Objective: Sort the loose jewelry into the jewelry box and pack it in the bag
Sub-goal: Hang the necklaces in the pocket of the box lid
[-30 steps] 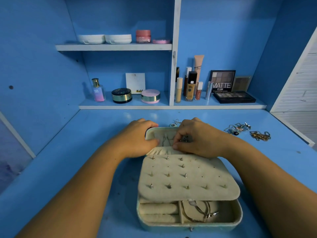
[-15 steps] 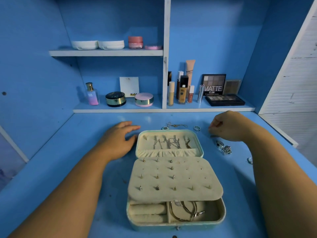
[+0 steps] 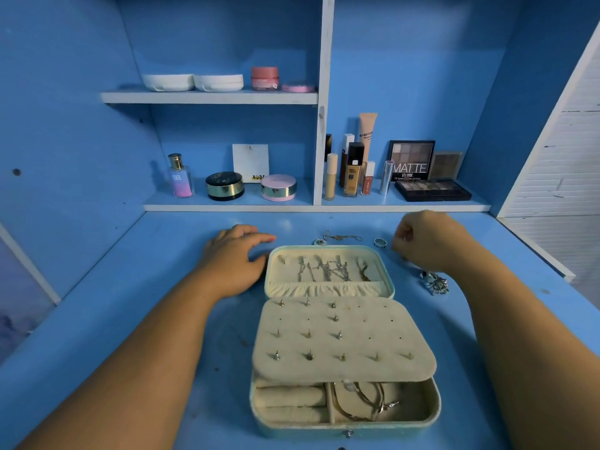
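Lying open in the middle of the blue desk [image 3: 130,319], the pale mint jewelry box [image 3: 435,414] has its lid flat on the far side, with silver chains [image 3: 328,271] hung across the lid's beige lining. A beige padded earring panel [image 3: 357,339], dotted with small studs, covers most of the tray. Past its near edge show cream ring rolls [image 3: 289,397] in the left compartment and thin metal bangles [image 3: 360,404] in the right.

Loose pieces lie just beyond the lid: a fine gold chain [image 3: 342,237], a small round pendant [image 3: 319,242] and a silver ring [image 3: 380,243]. A silver cluster of jewelry [image 3: 436,282] sits to the right of the lid, partly under the right wrist. On the back shelf stand a black eyeshadow palette [image 3: 431,190] and a pink-and-blue perfume bottle [image 3: 180,177], among other cosmetics.

A second ago both hands were pressed over the chains in the lid; now they have drawn apart, much as half a second ago.

The left hand [image 3: 237,258] rests flat on the desk with fingers spread loosely, its edge touching the lid's left side. The right hand [image 3: 425,238] is curled just right of the silver ring, fingertips turned down; whether it pinches anything cannot be told.
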`<state>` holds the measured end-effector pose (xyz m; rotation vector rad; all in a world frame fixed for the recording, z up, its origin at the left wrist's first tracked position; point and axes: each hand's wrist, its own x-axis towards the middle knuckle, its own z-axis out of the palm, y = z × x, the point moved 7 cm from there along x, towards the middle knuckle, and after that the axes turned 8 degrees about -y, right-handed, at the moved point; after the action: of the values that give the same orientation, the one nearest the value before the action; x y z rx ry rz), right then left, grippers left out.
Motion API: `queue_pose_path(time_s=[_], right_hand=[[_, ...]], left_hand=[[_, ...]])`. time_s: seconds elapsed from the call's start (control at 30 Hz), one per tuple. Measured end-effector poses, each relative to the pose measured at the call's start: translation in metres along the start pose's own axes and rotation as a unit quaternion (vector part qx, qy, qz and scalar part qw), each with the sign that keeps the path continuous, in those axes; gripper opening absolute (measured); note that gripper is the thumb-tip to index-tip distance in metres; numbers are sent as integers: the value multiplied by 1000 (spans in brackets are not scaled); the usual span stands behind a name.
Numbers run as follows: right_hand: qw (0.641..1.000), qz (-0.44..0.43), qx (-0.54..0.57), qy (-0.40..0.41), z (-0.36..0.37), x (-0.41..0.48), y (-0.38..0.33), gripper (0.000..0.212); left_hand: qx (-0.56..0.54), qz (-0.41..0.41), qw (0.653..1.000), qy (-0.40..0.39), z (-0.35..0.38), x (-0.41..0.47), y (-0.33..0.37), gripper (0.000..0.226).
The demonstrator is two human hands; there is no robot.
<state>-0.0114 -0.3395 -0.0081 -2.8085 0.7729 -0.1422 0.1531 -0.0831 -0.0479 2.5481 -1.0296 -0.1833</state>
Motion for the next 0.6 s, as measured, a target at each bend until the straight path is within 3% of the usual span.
queue_pose_path(time_s=[0.07, 0.17, 0.33, 0.6], right_hand=[[995, -64, 39, 63, -4, 0, -15, 5], [991, -119, 57, 31, 11, 8, -36, 17], [998, -52, -1, -23, 23, 29, -38, 22], [998, -49, -20, -24, 26, 34, -40, 14]], left_hand=[[-1, 2, 1000, 0, 0, 1, -1, 37], [-30, 14, 999, 0, -2, 2, -7, 34], [-47, 9, 999, 12, -7, 1, -20, 33], [-61, 6, 998, 32, -8, 1, -22, 30]])
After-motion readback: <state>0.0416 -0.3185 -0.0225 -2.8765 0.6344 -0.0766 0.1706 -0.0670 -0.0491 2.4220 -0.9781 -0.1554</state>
